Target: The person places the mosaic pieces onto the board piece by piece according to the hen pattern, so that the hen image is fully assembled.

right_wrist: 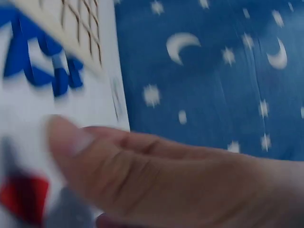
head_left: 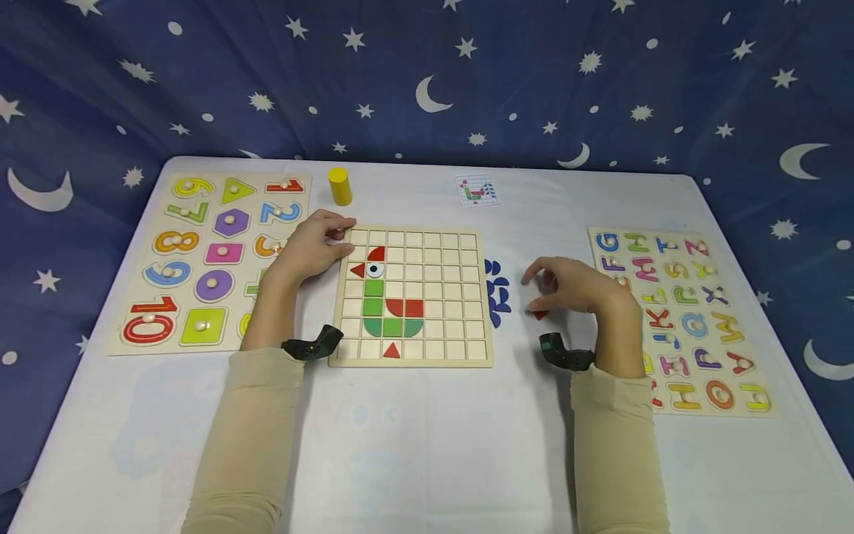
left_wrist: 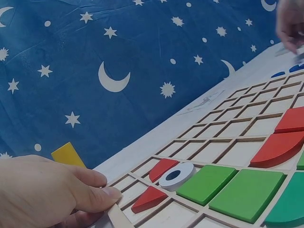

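Left hand [head_left: 308, 248] grips the board [head_left: 434, 288]; right hand [head_left: 574, 285] (parted, seemingly empty) — fetching, probably — should pinch the loose red piece [head_left: 540, 315].

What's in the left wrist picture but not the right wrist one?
Left wrist only: the left hand, yellow cylinder, round white eye piece, green square pieces and red pieces set in the grid.

Right wrist only: a loose red piece, shape too blurred to tell.

Both: the right hand, square pale wooden grid board, blue curved pieces, white table and blue cloth with white stars and moons.
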`<state>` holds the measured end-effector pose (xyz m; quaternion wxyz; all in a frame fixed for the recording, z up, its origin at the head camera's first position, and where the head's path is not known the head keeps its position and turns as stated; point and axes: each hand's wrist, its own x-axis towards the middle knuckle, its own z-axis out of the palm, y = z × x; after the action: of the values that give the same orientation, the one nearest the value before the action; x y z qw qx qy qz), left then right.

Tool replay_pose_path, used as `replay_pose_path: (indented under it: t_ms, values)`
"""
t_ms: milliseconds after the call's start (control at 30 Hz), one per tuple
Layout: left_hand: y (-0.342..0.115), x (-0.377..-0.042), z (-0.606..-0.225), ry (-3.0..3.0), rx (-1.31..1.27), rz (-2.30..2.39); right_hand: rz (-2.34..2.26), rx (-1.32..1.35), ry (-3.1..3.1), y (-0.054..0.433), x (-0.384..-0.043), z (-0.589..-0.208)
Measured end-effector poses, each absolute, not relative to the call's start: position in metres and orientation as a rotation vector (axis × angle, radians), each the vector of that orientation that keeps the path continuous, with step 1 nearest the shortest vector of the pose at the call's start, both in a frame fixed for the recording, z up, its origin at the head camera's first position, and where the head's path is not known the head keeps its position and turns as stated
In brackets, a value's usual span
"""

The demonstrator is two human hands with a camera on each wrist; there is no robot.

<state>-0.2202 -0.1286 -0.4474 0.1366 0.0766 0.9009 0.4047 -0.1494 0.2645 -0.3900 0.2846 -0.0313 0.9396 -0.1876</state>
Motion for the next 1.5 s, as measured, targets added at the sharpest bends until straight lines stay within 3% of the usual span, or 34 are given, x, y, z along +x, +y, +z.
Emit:
replay_pose_path:
  t_ms: [533, 1500]
  values:
    - [-0.128, -0.219, -0.447, 2.606, 0.228, 1.182, -0.547, 0.058, 2.571, 0.276, -0.152, -0.409]
    - [-0.129, -0.221, -0.448, 2.593, 0.217, 1.196, -0.634, 0.005, 2.645, 0.278, -0.158, -0.414]
